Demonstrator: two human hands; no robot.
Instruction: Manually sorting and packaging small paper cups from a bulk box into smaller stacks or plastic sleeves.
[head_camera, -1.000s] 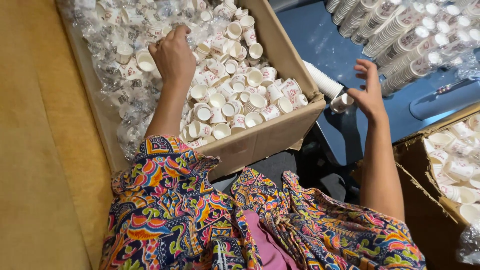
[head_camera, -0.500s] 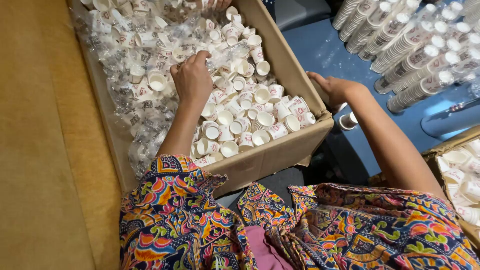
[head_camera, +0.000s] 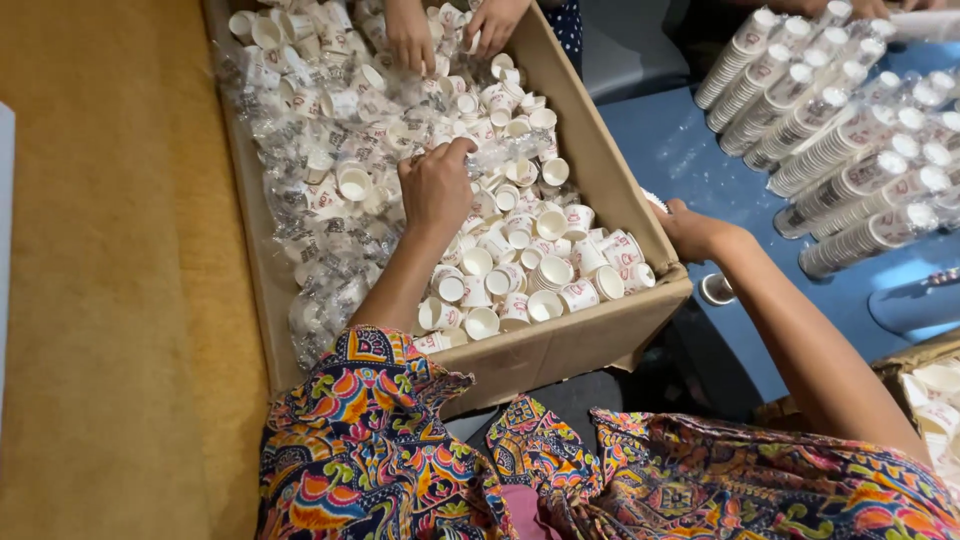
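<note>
Over a cardboard box (head_camera: 600, 330) of paper cups (head_camera: 555, 272), left hand (head_camera: 436, 185) pinches clear wrap (head_camera: 330, 150), right hand (head_camera: 690, 232) grips its rim

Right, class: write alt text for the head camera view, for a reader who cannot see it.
A person's left hand reaches into a cardboard box of small paper cups, while their right hand rests at its right rim. Another person's hands work at the far end; stacked cups lie on a blue table.

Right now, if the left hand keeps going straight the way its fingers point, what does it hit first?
Probably the clear plastic wrap at the left hand fingertips, lying over loose small paper cups in the cardboard box. Depth is unclear; it may already touch.
</note>
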